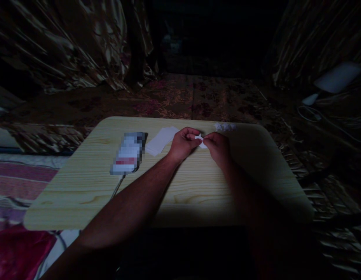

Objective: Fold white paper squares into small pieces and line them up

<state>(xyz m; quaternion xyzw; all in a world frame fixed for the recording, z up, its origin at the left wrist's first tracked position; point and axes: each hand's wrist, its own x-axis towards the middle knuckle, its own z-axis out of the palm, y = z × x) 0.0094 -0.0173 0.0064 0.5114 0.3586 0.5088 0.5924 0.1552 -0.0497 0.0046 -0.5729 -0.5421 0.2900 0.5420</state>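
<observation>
Between my two hands is a small folded white paper (201,142) with pointed corners. My left hand (183,143) pinches its left side between thumb and fingers. On the right side, my right hand (218,144) grips it with curled fingers, which hide part of the paper. Flat white paper strips (161,142) lie in an overlapping stack just left of my left hand. Beyond my right hand, several small folded paper stars (226,126) sit in a row near the table's far edge.
A phone (128,153) with a blurred screen and a cable (117,186) lies on the left of the wooden table (197,190). Patterned cloth (174,95) covers the surface behind. At the right stands a white lamp-like object (339,77); striped bedding (20,179) is at the left.
</observation>
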